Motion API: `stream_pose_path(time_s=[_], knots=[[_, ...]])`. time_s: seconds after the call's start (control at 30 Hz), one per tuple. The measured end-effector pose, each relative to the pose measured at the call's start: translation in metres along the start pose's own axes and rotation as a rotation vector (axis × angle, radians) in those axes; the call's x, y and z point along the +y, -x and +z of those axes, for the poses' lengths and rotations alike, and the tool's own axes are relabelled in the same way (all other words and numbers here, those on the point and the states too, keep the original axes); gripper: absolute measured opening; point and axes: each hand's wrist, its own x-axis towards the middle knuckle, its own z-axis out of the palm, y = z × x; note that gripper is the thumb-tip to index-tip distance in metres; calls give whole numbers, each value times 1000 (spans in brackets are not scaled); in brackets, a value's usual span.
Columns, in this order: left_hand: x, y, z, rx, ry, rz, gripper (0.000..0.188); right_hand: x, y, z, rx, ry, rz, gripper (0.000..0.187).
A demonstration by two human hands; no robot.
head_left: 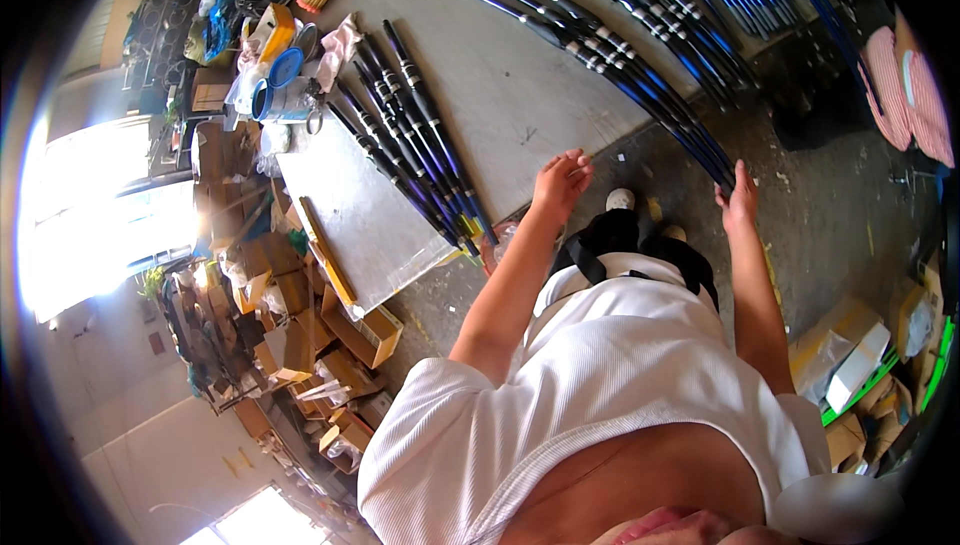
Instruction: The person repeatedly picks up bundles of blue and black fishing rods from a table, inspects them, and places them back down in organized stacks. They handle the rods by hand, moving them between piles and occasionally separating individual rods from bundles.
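Near three o'clock, right grip pinched dark rods

Head view: the rods slanted from that grip toward one o'clock, onto the worktop. The left grip, loosely spread, hung near two o'clock; another rod bundle lay at eleven.

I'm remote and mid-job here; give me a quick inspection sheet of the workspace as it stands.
Surface: grey tabletop, a yellow strip at its left edge.
Job's things: one bundle of dark rods reaches past the table edge to the right hand; a second bundle lies farther left.
Clutter: blue lid and pink cloth beyond the second bundle.
Hands: right, fingers at the first bundle's near ends, firmness of grip unclear; left hand, fingers loosely curled, nothing visibly held.
Cables: nothing seen.
Surroundings: cardboard boxes left, bright window, someone's pink striped clothing far right.
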Motion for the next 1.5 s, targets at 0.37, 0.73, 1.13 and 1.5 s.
stream_pose_path(time_s=[0.37,0.73,1.13,1.5], knots=[[84,-65,21,-66,-159,123,16,-2,-6,3,90,-83,32,38],[136,-125,34,48,-284,263,21,-21,2,27,167,33,13,39],[347,-273,1,533,-492,468,63,-20,-23,3,190,207,12,33],[409,-330,-9,691,-1123,420,48,-25,-9,21,279,250,113,35]])
